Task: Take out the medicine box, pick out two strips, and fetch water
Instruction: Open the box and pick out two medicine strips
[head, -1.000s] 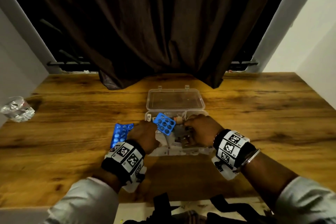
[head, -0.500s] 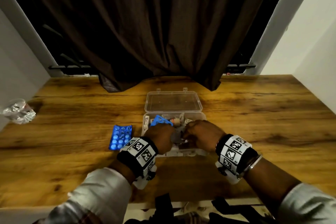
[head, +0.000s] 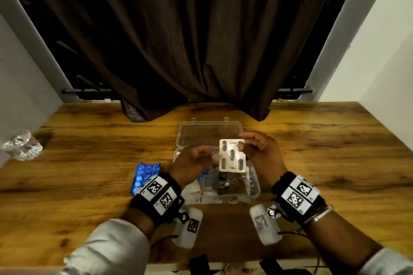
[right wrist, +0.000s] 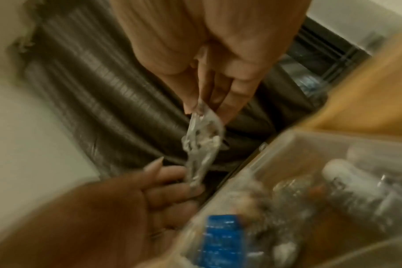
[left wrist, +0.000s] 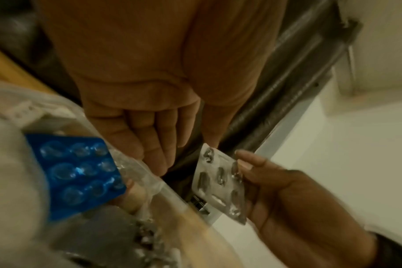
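A dark brown curtain hangs behind the wooden counter where you stand, its hem resting on the far edge. At the counter's centre sits the clear plastic medicine box, its lid thrown back flat toward the curtain and its tray crowded with packets. One blue strip lies flat on the counter just left of the box; a second blue strip shows inside the box's left end in the left wrist view. A crumpled clear water cup sits well apart at the counter's far left edge.

Above the open box, your right hand pinches a silver strip of dark capsules by its upper right edge, holding it upright with the blisters facing you. Your left hand is raised beside it, fingers curled; the right wrist view shows those fingers touching the strip's lower end, though blur leaves it unclear whether they grip it.
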